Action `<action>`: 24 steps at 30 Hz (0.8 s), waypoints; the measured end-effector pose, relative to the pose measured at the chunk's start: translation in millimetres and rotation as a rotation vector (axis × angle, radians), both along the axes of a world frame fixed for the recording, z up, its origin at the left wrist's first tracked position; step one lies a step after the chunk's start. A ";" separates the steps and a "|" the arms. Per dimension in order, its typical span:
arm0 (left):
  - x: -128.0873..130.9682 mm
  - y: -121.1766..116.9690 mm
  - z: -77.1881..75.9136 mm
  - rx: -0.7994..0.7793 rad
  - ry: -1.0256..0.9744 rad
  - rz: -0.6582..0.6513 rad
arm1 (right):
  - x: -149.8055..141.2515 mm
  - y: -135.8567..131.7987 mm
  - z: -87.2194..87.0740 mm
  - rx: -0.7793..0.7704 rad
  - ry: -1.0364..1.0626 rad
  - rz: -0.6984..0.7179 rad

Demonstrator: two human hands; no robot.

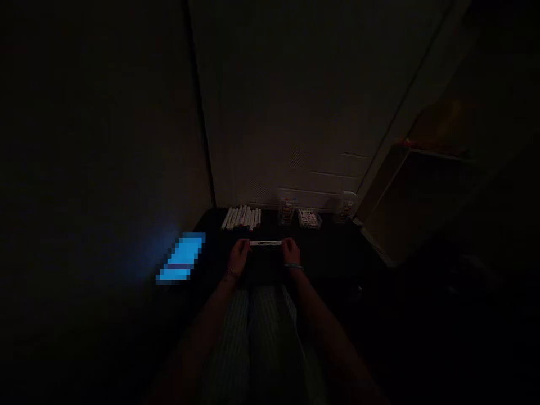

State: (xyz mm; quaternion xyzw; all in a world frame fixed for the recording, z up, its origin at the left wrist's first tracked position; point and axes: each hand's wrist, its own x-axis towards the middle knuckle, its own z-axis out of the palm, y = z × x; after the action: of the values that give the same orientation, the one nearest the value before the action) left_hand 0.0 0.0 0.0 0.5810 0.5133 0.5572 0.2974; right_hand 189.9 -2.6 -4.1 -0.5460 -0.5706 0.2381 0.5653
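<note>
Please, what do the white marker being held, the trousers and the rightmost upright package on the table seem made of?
White marker: probably smooth, hard plastic; its pale barrel is straight and even.
Trousers: soft, matte fabric, judging by folds and lengthwise lines; fibre unclear.
Package: perhaps clear, shiny plastic, as its top edge catches light; the dimness leaves this uncertain.

I see both arms (324,326) stretched forward, the left hand (239,255) and right hand (291,252) apart, each closed in a pinch.
</note>
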 end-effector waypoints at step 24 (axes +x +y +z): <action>0.2 -7.2 7.6 0.014 0.038 0.050 | -1.6 0.5 1.6 -0.021 0.018 -0.040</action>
State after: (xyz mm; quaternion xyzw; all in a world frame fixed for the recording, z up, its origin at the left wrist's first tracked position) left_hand 0.2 -7.2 7.6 0.5803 0.5295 0.5570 0.2696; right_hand 188.3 -2.1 -2.5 -0.5608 -0.5520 0.2378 0.5694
